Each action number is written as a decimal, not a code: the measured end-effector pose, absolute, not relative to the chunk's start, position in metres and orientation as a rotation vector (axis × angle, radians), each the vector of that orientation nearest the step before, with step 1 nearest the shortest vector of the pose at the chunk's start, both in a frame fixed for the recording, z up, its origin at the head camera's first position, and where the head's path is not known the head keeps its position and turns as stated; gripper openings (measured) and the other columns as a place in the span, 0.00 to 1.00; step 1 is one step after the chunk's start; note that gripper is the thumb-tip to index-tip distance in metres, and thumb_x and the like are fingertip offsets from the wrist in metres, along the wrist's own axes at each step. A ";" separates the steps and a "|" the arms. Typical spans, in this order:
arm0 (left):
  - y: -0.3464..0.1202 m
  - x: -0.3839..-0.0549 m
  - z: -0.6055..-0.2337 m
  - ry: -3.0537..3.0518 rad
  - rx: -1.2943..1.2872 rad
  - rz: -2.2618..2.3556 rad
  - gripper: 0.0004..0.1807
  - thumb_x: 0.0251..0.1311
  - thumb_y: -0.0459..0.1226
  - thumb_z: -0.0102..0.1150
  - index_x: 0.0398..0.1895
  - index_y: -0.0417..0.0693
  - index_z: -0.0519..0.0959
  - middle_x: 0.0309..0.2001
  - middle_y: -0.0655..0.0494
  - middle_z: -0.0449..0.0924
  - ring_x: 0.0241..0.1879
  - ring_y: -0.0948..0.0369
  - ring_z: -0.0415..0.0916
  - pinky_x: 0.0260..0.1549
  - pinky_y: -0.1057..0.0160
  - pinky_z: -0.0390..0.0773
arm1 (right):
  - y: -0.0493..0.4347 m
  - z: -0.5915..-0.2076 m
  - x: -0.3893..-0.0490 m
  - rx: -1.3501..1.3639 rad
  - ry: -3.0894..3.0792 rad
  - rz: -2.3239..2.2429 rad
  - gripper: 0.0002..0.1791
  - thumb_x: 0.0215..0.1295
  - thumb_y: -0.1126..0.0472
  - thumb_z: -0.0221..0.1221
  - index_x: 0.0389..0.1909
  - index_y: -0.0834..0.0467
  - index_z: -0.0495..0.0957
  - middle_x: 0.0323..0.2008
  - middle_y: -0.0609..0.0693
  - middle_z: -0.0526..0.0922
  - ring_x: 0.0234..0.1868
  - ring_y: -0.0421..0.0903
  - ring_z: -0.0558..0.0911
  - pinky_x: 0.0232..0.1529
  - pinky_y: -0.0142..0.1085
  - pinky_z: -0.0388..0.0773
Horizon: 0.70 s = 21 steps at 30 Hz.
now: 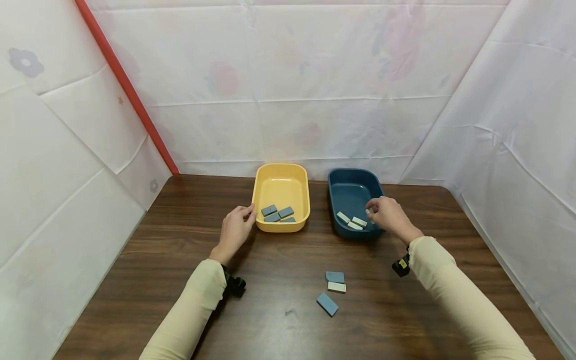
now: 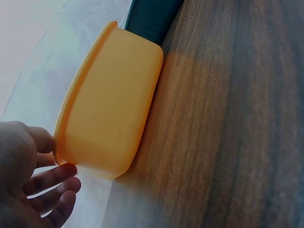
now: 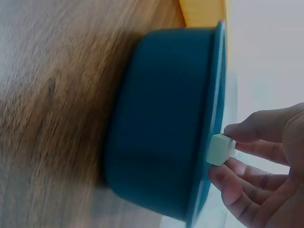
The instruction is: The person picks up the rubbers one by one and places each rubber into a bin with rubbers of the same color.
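My left hand (image 1: pixel 235 231) is at the near left corner of the yellow bin (image 1: pixel 281 227), thumb and fingers pinching its rim. Several blue-grey rectangular blocks (image 1: pixel 285 212) lie inside, gathered at the near end. Over the near right side of the dark blue bin (image 1: pixel 348 172), my right hand (image 1: pixel 390 216) pinches a small white block (image 3: pixel 221 149) between thumb and fingertips. Three other white blocks (image 1: pixel 358 221) rest on that bin's floor. In the right wrist view the held block overlaps the bin's rim.
On the brown wooden table (image 1: pixel 189 300), nearer the front, lie a blue-grey block (image 1: pixel 335 276), a white block (image 1: pixel 336 287) right beside it, and another blue-grey block (image 1: pixel 327 304) set at a slant. White patterned sheets (image 1: pixel 288 100) hang behind and at both sides.
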<state>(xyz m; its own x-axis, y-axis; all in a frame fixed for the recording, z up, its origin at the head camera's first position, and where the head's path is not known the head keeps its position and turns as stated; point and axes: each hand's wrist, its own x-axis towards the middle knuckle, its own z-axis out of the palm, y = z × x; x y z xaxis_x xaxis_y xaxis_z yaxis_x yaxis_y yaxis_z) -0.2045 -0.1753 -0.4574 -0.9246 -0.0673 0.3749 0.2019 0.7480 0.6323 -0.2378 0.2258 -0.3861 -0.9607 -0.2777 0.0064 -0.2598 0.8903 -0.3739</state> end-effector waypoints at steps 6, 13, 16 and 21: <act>-0.175 -0.205 -0.457 -2.577 -0.092 -0.989 0.18 0.66 0.38 0.58 0.57 0.42 0.80 0.45 0.45 0.84 0.39 0.51 0.82 0.36 0.52 0.79 | 0.230 -0.396 -0.249 -0.370 2.993 -0.586 0.14 0.64 0.64 0.59 0.48 0.66 0.82 0.33 0.58 0.82 0.27 0.46 0.77 0.28 0.37 0.73; -0.175 -0.206 -0.459 -2.577 -0.105 -0.987 0.18 0.66 0.38 0.58 0.57 0.42 0.80 0.45 0.45 0.84 0.38 0.51 0.82 0.35 0.53 0.79 | 0.228 -0.408 -0.257 -0.352 2.967 -0.540 0.15 0.67 0.64 0.55 0.49 0.69 0.80 0.36 0.62 0.85 0.30 0.50 0.82 0.34 0.44 0.80; -0.175 -0.207 -0.459 -2.570 -0.106 -0.988 0.18 0.65 0.38 0.59 0.57 0.42 0.80 0.45 0.45 0.84 0.38 0.52 0.82 0.34 0.53 0.79 | 0.227 -0.412 -0.259 -0.368 2.972 -0.476 0.15 0.67 0.65 0.53 0.49 0.70 0.80 0.43 0.66 0.84 0.38 0.56 0.83 0.40 0.50 0.81; -0.176 -0.208 -0.462 -2.568 -0.119 -0.970 0.19 0.66 0.38 0.58 0.57 0.41 0.79 0.44 0.45 0.84 0.38 0.52 0.81 0.34 0.54 0.79 | 0.223 -0.416 -0.261 -0.393 2.983 -0.336 0.10 0.64 0.70 0.51 0.35 0.70 0.81 0.33 0.64 0.83 0.33 0.55 0.81 0.38 0.48 0.79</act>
